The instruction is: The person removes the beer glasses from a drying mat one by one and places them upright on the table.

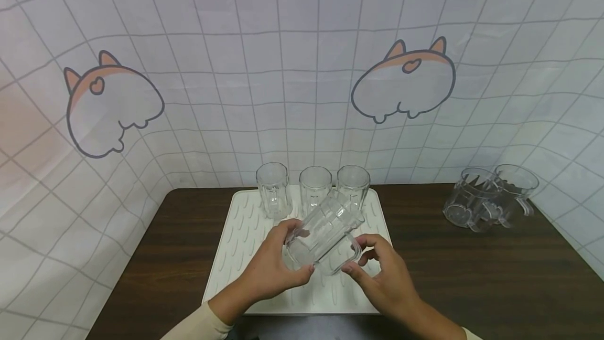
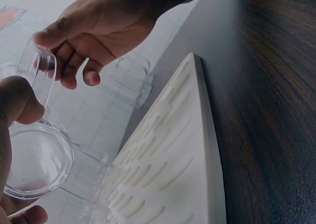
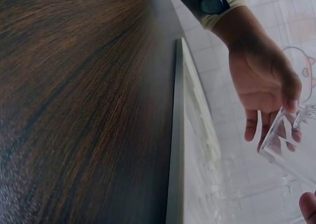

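Your left hand (image 1: 273, 266) had the clear mug (image 1: 321, 232), fingers and thumb curled round its base end, thumb on the near side. Your right hand (image 1: 384, 272) pinched the handle (image 1: 357, 252) between thumb and fingertips; in the left wrist view its other fingers hung loosely bent beside the handle. Mug was up above the white tray (image 1: 236, 256), tilted over, base toward your left hand, mouth pointing away and to the right, handle on the near right side. The tray, ridged on top, sat on the dark wood table (image 1: 151, 256). Three glasses stood upright in a row at its back: left glass (image 1: 274, 193) fully visible, middle glass (image 1: 314, 188) and right glass (image 1: 353, 185) partly covered low down by the mug you held. Off to the right, well apart from the tray, you had a cluster of clear mugs (image 1: 488, 198) on the table; they overlapped, so I couldn't get a firm count. Behind it all hung a white grid backdrop (image 1: 302, 67) with two cartoon animals. The right wrist view showed a dark watch-like device (image 3: 213, 2) at your left sleeve (image 3: 234, 1).
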Demonstrator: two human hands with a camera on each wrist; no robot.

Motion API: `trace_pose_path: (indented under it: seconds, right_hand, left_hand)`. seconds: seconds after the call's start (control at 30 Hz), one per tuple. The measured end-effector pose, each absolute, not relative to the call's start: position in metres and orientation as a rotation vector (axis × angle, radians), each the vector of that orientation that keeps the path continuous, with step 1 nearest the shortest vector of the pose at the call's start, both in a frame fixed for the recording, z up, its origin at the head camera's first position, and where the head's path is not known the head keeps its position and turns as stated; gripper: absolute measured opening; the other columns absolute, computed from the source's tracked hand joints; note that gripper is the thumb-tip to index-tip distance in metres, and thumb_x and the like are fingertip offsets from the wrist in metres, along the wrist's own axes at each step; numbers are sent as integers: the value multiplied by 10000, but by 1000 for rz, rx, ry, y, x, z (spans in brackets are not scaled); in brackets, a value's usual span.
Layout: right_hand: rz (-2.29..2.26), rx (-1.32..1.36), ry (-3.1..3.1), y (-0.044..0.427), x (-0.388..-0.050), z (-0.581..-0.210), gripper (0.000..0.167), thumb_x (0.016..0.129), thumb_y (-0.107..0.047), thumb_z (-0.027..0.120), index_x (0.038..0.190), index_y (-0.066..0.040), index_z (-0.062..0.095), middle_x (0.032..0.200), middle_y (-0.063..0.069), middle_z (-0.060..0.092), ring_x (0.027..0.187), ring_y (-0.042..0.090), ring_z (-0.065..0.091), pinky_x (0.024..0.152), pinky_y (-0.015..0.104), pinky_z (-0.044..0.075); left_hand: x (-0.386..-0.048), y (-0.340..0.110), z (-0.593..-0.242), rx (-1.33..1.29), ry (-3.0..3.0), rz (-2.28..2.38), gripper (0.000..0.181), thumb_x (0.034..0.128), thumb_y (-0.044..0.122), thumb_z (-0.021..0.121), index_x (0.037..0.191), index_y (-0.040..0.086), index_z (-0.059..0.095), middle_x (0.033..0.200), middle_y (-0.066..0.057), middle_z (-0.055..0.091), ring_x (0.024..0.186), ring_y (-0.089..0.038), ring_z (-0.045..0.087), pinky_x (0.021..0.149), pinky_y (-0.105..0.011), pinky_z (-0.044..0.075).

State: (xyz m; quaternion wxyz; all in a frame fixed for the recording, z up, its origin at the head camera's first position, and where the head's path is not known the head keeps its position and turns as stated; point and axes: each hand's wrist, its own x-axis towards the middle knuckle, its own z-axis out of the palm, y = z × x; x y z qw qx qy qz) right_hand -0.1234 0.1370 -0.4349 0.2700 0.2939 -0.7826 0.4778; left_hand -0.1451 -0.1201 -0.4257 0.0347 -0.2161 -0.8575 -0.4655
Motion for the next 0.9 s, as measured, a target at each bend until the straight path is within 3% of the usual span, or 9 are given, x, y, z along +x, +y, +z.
trace_pose_path:
  seconds: [0.23,0.43,0.53,0.9]
  right_hand:
    - [1334,904,-2106,134,-122,-432,332,962,-312,740,1146,-77,597,1024,35,645,754,82,642,759,219,502]
    - [1390,988,-2083,128,-121,-433,401,839,30,800,1172,-53,591,1050,49,620,774,117,672,734,223,547]
    - [1419,1029,-2065,124,-121,-435,433,801,121,783,1153,-46,592,1030,67,615,789,145,688,689,212,552]
    - [1371,1129,-2094,119,-117,-433,301,864,43,780,1089,-85,626,973,32,688,849,126,683,770,212,545]
  left_hand:
    - [-144,-116,-428,-663,-2678,-1392,799,753,284,876,1426,122,477,1294,45,567,1192,-142,533,964,-386,501]
    - [-147,-110,-433,-647,-2706,-1310,783,774,322,890,1406,69,504,1275,-35,587,1196,-189,550,939,-432,518]
    - [-147,-109,-434,-620,-2721,-1294,766,776,324,899,1380,49,516,1248,-49,594,1171,-209,568,925,-433,520]
    - [-147,-106,-439,-557,-2817,-1255,739,783,349,904,1371,86,542,1262,-83,647,1154,-255,613,923,-472,514]
